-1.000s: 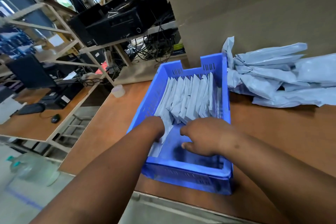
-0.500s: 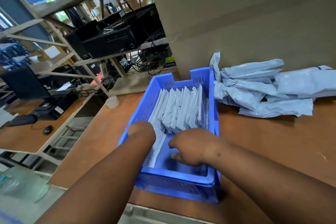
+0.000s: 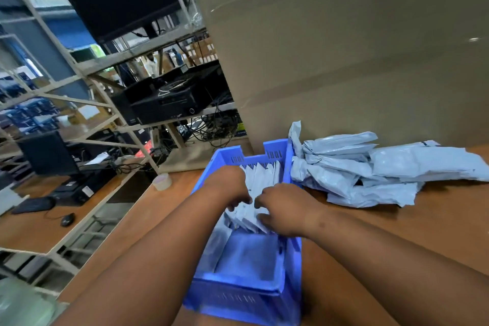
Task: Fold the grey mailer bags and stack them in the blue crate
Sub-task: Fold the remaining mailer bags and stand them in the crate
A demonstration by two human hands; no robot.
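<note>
A blue crate (image 3: pixel 246 296) sits on the brown table in front of me, holding a row of folded grey mailer bags (image 3: pixel 260 180) standing on edge in its far half. Both hands are inside the crate on that row. My left hand (image 3: pixel 230 188) rests curled on the left side of the bags. My right hand (image 3: pixel 280 206) presses on the near end of the row, its fingers curled over the bags' top edges. A loose pile of unfolded grey mailer bags (image 3: pixel 370 169) lies on the table to the right of the crate.
A tall cardboard wall (image 3: pixel 344 61) rises behind the crate and the pile. A roll of tape (image 3: pixel 162 181) lies on the table's left edge. Left of the table stand metal shelves (image 3: pixel 111 124) with black electronics, and a lower desk with a keyboard and mouse (image 3: pixel 67 219).
Both hands have moved from the crate's near, bare part forward onto the row of folded bags. The camera has tilted up and blurred slightly.
</note>
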